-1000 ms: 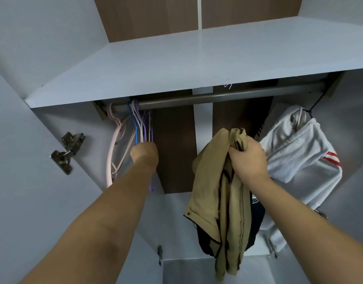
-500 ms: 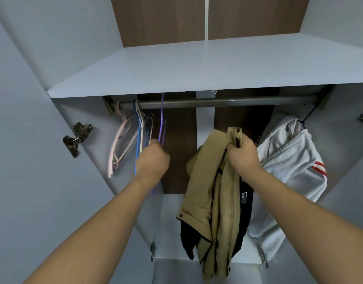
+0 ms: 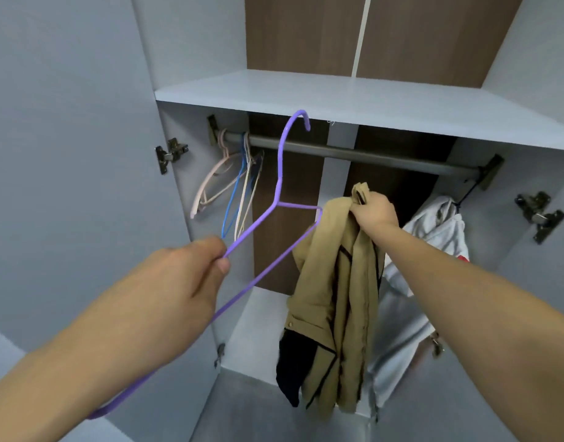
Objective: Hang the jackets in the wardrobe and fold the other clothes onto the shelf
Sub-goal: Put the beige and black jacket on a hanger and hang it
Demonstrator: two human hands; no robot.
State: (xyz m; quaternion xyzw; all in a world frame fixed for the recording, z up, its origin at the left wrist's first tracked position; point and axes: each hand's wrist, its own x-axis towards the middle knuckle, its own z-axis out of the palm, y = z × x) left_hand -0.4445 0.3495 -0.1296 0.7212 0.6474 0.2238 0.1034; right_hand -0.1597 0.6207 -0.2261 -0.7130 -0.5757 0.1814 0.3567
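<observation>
My left hand (image 3: 191,269) pinches a purple wire hanger (image 3: 280,167) by one shoulder, off the rail, its hook up in front of the shelf edge. My right hand (image 3: 374,210) grips a tan jacket with black lining (image 3: 331,298) by its collar, and it dangles in front of the open wardrobe. The dark hanging rail (image 3: 354,153) runs across under the white shelf (image 3: 354,97). A white jacket with a red stripe (image 3: 433,250) hangs at the rail's right end, partly hidden behind my right arm.
Several empty hangers (image 3: 239,189), pink, blue and cream, bunch at the rail's left end. Both wardrobe doors stand open, with metal hinges at left (image 3: 170,153) and at right (image 3: 540,215). The white wardrobe floor (image 3: 258,330) shows below the jackets.
My left hand has lifted the purple hanger off the rail and drawn it back toward me. The tan jacket stays held up in my right hand. My view has shifted left.
</observation>
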